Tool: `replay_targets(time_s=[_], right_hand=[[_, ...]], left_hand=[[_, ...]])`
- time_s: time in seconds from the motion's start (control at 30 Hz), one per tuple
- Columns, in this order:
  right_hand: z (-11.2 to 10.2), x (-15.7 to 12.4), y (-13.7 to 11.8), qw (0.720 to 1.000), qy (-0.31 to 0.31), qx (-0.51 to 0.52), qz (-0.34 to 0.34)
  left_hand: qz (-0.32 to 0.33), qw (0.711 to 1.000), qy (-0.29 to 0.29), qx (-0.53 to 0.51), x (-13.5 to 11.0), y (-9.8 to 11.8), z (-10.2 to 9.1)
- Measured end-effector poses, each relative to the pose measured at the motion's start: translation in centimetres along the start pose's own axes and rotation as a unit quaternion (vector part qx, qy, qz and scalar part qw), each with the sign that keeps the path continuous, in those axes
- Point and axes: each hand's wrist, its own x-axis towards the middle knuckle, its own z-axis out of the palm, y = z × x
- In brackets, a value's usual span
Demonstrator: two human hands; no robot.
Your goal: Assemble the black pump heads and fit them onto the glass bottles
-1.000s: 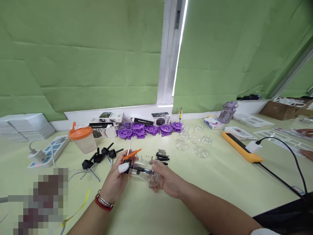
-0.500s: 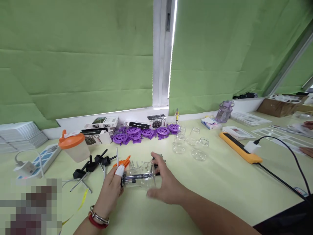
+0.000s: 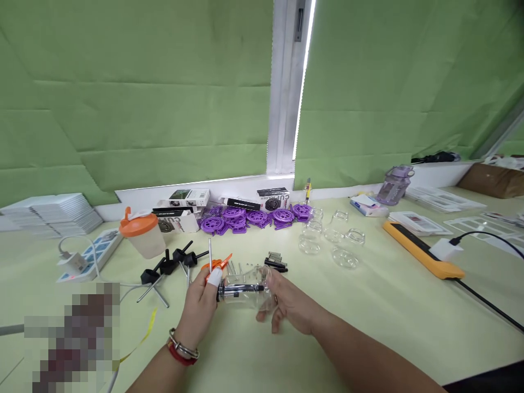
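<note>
A clear glass jar [image 3: 249,292] with a black rod running through it lies sideways between my hands, just above the pale green table [image 3: 368,316]. My left hand [image 3: 201,311], with a white cot on one fingertip, grips the jar's neck end together with a thin metal rod [image 3: 210,255] that points upward. My right hand [image 3: 289,307] cups the jar's base with curled fingers. Orange-handled pliers [image 3: 216,263] lie just behind the left hand.
Black knobs with metal rods [image 3: 167,267], small black parts and springs [image 3: 276,261], several empty clear jars [image 3: 331,240], purple discs [image 3: 254,217], an orange-lidded cup [image 3: 143,233], boxes, a power strip [image 3: 88,254] and a yellow bar [image 3: 423,252] with a cable lie around.
My right hand left the jar's base for a moment, fingers spread, and has closed round it again. The left hand kept its grip, and the jar has turned a little.
</note>
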Motion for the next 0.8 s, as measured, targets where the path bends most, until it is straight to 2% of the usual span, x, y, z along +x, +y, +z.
replay_targets(time_s=[0.03, 0.1, 0.17, 0.23, 0.27, 0.33, 0.43, 0.5, 0.57, 0.63, 0.73, 0.8], right_hand=[[0.0, 0.0, -0.1, 1.0, -0.003, -0.027, -0.009], [-0.1, -0.4, -0.4, 0.986, 0.016, -0.133, -0.096], [-0.3, -0.8, -0.5, 0.947, 0.035, -0.244, -0.204], [-0.2, -0.9, -0.4, 0.925, 0.038, -0.277, -0.256], [-0.1, -0.8, -0.2, 0.933, 0.037, -0.251, -0.257], [0.1, -0.4, 0.2, 0.968, 0.042, -0.135, -0.209], [0.5, 0.1, 0.6, 0.998, 0.022, 0.013, -0.06], [0.5, 0.1, 0.4, 1.0, 0.004, 0.006, -0.011], [0.4, -0.3, 0.0, 0.995, 0.013, -0.08, -0.062], [0.1, -0.7, -0.3, 0.96, 0.043, -0.215, -0.174], [-0.3, -0.8, -0.4, 0.85, 0.055, -0.404, -0.334], [-0.6, -0.6, -0.3, 0.776, 0.053, -0.473, -0.415]], left_hand=[[-0.003, 1.0, -0.003, -0.001, 0.0, 0.0, 0.0], [-0.026, 1.0, -0.008, 0.001, 0.1, 0.3, 0.1], [-0.058, 0.998, -0.011, 0.005, 0.2, 0.5, 0.0], [-0.065, 0.998, -0.004, 0.01, 0.3, 0.5, -0.1], [-0.054, 0.998, 0.005, 0.017, 0.3, 0.4, -0.1], [-0.012, 0.999, 0.021, 0.041, 0.2, 0.1, -0.3], [0.055, 0.995, 0.015, 0.081, 0.1, -0.3, -0.4], [0.074, 0.993, 0.0, 0.089, 0.0, -0.2, -0.4], [0.056, 0.996, -0.005, 0.07, -0.1, 0.1, -0.3], [0.01, 0.999, -0.003, 0.033, -0.1, 0.7, -0.1], [-0.051, 0.999, -0.011, -0.005, -0.2, 1.3, 0.1], [-0.088, 0.996, -0.021, -0.019, -0.1, 1.4, 0.1]])
